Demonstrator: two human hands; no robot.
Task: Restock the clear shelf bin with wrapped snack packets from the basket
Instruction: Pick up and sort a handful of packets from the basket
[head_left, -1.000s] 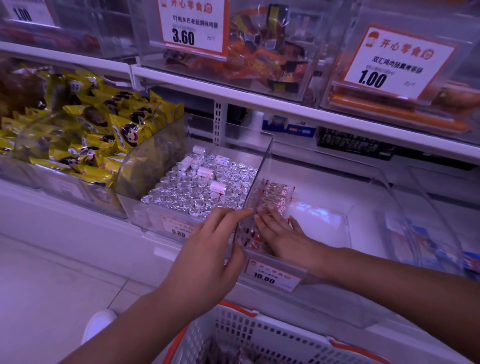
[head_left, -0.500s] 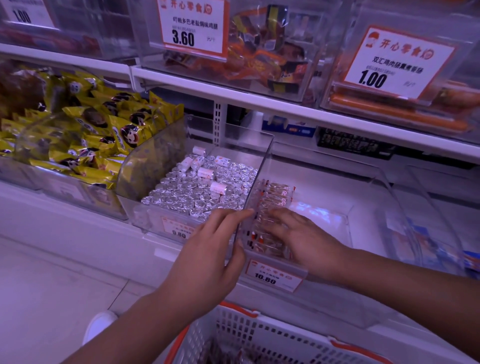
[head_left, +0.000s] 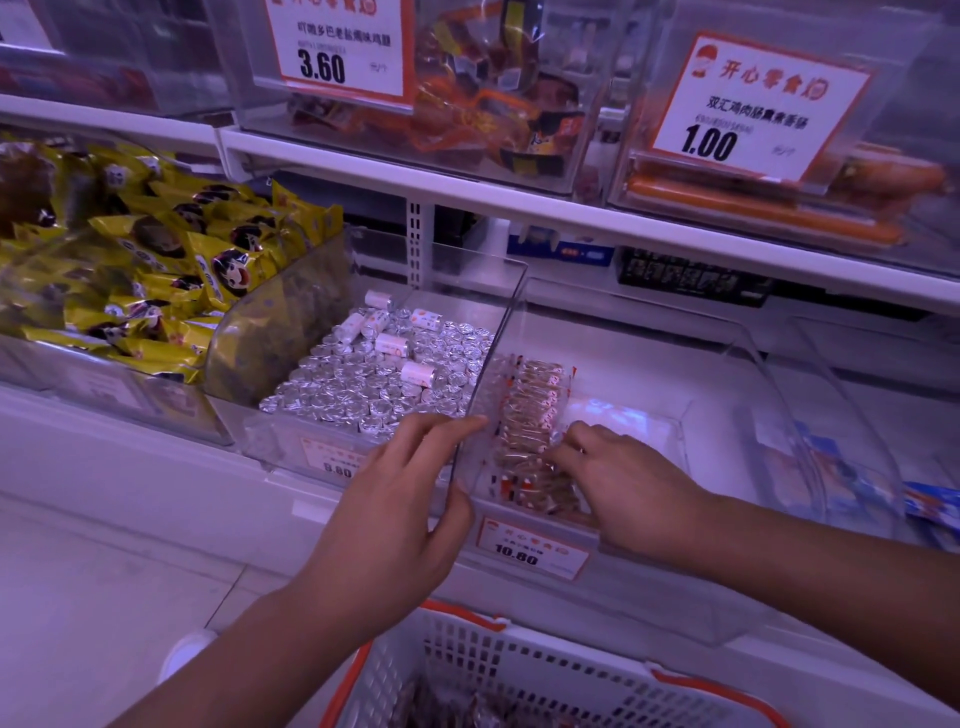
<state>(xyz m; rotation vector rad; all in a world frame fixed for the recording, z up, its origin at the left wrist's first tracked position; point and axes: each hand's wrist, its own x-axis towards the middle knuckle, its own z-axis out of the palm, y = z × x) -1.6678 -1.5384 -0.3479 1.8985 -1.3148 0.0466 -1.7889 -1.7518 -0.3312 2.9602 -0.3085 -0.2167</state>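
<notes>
Clear plastic shelf bin (head_left: 727, 364), frame centre; left hand (head_left: 395, 514) grips its left wall (thumb inside). Right hand (head_left: 623, 478), fingers curled, pinches small orange-and-clear wrapped snack packets (head_left: 530, 415); white slatted basket (head_left: 519, 670) below.

Clear glossy plastic shelf bin (head_left: 727, 364); left of it, crinkled shiny silver foil pieces (head_left: 374, 384); below, white perforated plastic basket (head_left: 545, 670).

Dim violet-tinted light, glare on the clear bin (head_left: 623, 421), wide-angle bending at edges.
</notes>
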